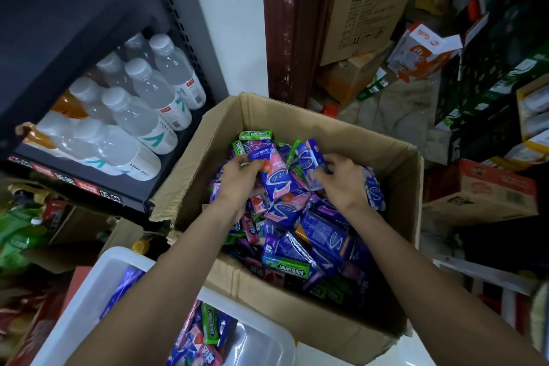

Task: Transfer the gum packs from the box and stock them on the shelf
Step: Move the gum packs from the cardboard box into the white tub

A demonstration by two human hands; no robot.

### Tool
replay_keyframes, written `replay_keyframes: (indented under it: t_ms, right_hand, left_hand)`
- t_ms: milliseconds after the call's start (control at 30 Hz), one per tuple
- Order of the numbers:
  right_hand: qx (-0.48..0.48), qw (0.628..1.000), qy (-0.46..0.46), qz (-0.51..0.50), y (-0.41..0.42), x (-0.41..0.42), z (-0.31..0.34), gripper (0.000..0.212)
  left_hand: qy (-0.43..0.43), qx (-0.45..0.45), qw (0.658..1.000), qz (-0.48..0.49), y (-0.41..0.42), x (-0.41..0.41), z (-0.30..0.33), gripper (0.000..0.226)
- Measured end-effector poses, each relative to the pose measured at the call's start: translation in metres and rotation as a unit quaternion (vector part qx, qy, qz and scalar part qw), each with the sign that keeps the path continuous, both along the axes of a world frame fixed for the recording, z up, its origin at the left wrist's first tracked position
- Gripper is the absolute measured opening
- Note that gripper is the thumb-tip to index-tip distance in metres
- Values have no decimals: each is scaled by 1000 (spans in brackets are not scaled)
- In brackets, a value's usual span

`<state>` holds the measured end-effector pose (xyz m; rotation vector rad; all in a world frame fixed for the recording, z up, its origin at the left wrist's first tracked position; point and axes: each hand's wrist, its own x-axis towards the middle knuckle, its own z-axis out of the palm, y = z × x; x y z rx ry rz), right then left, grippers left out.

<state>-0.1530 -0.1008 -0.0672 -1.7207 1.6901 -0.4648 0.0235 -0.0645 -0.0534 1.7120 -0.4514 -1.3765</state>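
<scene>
An open cardboard box (pixel 389 154) in the middle holds a heap of gum packs (pixel 323 234), purple, pink and green. My left hand (pixel 237 184) is inside the box and grips a pink and purple pack (pixel 274 175) at its upper end. My right hand (pixel 341 184) is beside it, fingers curled round a purple pack (pixel 312 157). A white plastic bin (pixel 261 339) at the bottom left, below my left forearm, holds several more gum packs (pixel 205 333).
A dark shelf (pixel 98 190) at the left carries clear drink bottles (pixel 142 110) lying in rows. Cardboard cartons (pixel 368 8) and green crates (pixel 490 92) crowd the floor at the back and right. Snack bags (pixel 20 234) lie at the lower left.
</scene>
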Motion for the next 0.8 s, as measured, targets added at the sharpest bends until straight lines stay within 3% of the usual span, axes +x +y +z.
replay_keyframes:
  t_ms: [100, 200, 400, 533, 700, 800]
  right_hand:
    - [54, 985, -161, -44, 16, 7, 18, 13]
    - [86, 970, -225, -44, 39, 17, 37, 16]
    - [82, 937, -325, -94, 103, 43, 72, 22]
    - [89, 931, -338, -104, 172, 77, 89, 25]
    - [126, 926, -337, -112, 267, 130, 72, 14]
    - [128, 934, -311, -122, 314, 159, 54, 20]
  left_hand:
    - [19, -19, 1000, -8, 10, 0, 10, 37]
    - [9, -68, 997, -21, 28, 3, 29, 21]
    - [61, -131, 989, -19, 93, 31, 65, 25]
    - [25, -152, 986, -61, 163, 62, 85, 14]
    - [-17, -104, 987, -119, 253, 116, 82, 26]
    - [-56, -68, 985, -145, 297, 145, 67, 32]
